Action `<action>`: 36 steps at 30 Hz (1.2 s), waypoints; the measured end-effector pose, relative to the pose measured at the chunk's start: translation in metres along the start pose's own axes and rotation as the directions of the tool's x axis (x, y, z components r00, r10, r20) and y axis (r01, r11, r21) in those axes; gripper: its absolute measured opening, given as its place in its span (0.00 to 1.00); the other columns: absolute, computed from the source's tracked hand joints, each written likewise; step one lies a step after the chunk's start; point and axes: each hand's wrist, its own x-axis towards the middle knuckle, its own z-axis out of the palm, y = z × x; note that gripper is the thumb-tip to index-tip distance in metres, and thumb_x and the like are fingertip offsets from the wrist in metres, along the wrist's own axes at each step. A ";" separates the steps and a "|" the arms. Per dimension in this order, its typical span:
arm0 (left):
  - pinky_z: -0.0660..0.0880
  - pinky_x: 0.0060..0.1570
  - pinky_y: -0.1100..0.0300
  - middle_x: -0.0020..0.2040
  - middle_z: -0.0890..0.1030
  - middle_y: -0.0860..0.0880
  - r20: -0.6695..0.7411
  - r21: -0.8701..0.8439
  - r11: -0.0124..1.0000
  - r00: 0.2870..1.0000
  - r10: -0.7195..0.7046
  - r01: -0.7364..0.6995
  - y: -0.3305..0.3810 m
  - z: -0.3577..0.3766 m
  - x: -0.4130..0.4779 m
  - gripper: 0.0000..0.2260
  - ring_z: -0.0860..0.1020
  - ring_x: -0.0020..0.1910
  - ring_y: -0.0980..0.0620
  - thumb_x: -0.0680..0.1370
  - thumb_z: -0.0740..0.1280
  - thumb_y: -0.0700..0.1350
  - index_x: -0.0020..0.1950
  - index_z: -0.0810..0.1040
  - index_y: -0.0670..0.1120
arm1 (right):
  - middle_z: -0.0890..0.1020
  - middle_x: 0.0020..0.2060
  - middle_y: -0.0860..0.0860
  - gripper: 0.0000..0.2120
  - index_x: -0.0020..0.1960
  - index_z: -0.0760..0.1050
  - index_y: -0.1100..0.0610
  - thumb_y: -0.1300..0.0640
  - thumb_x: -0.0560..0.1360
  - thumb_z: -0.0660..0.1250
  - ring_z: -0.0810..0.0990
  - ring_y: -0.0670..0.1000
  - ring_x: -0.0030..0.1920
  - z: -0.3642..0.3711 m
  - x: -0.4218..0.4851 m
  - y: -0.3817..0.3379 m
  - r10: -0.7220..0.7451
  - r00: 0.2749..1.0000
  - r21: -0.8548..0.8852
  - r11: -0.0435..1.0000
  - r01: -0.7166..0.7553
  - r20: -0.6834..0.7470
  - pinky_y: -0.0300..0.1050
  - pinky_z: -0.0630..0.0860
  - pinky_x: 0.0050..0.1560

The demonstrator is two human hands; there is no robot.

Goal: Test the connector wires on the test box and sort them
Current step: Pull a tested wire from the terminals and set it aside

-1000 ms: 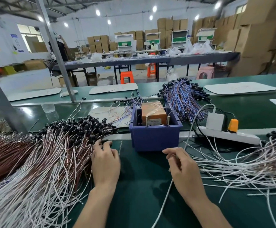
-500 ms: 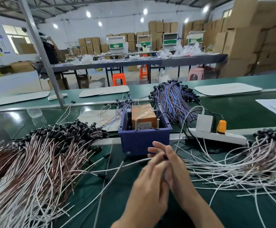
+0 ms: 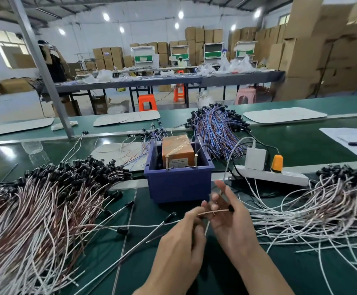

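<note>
Head view shows us at the green bench, and we read it from the left. A big untested pile [image 3: 45, 209] of white and brown connector wires lies there with its black plugs pointing far. A few loose wires [image 3: 130, 225] are strewn on the mat between that pile and our hands. Our left hand [image 3: 179, 248] is curled, its fingertips pinching one brownish connector wire [image 3: 213, 212], which it holds off the mat, near us and just in front of the blue bin [image 3: 177, 184]. In that bin sits the orange test box [image 3: 178, 149], with two upright contact posts [image 3: 167, 161] at its near edge. The wire's black plug end lies against our right hand [image 3: 232, 222]. That hand's fingers are raised and blurred, so we cannot tell whether it grips the plug or merely touches it. Farther right a white power strip [image 3: 279, 176] lies beyond a second spread of whitish wires [image 3: 322, 207], which we take for the sorted side. We judge the step to be readying one wire for the test, since nothing touches the posts yet. Next we need a firm pinch at each end. Both ends must then be carried up and away over the bin wall and set on the two posts together.
</note>
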 end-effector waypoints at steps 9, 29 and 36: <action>0.74 0.61 0.60 0.62 0.76 0.69 -0.132 -0.190 0.958 0.962 -0.240 0.213 -0.011 0.003 0.007 0.19 0.77 0.58 0.66 0.84 0.59 0.46 0.72 0.66 0.64 | 0.63 0.28 0.47 0.08 0.53 0.82 0.56 0.57 0.76 0.67 0.60 0.44 0.23 -0.015 0.006 -0.020 -0.019 1.000 0.231 0.973 0.023 -0.021 0.37 0.69 0.23; 0.79 0.45 0.63 0.51 0.81 0.57 -0.507 -0.436 0.894 0.794 -0.336 0.100 -0.016 -0.021 0.019 0.13 0.81 0.49 0.53 0.83 0.58 0.48 0.61 0.78 0.58 | 0.57 0.26 0.46 0.12 0.52 0.83 0.51 0.45 0.74 0.70 0.55 0.45 0.22 -0.024 0.004 -0.024 -0.054 0.995 -0.122 0.991 0.063 0.079 0.39 0.59 0.20; 0.78 0.46 0.60 0.51 0.82 0.58 -0.520 -0.479 0.860 0.732 -0.441 0.178 -0.035 -0.034 0.027 0.11 0.81 0.49 0.57 0.85 0.58 0.46 0.62 0.75 0.57 | 0.58 0.23 0.46 0.18 0.45 0.84 0.53 0.46 0.81 0.60 0.50 0.45 0.23 -0.027 0.006 -0.031 -0.088 0.996 0.051 0.995 0.088 0.004 0.38 0.54 0.19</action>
